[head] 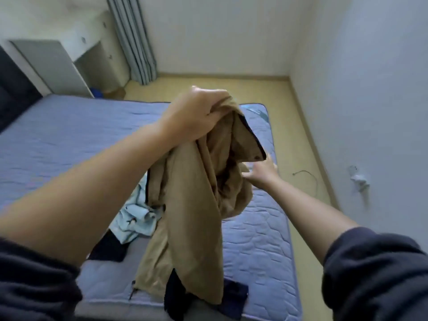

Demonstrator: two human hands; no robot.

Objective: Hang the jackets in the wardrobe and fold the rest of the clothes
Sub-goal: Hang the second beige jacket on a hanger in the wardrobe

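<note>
Holding the tan jacket raised over the bed: left hand clamped on it, right hand spread.

Below and to the left of the left hand, a black garment and a light blue garment lie crumpled on the bed. The left hand has its fingers curled tightly round the jacket's bunched upper edge. The jacket hangs beneath this hand in loose folds, its hem overlapping a navy garment at the near bed edge. To the jacket's right, the right hand has its fingers straight and apart, gripping nothing, fingertips at the bunched middle of the jacket; contact cannot be confirmed.
</note>
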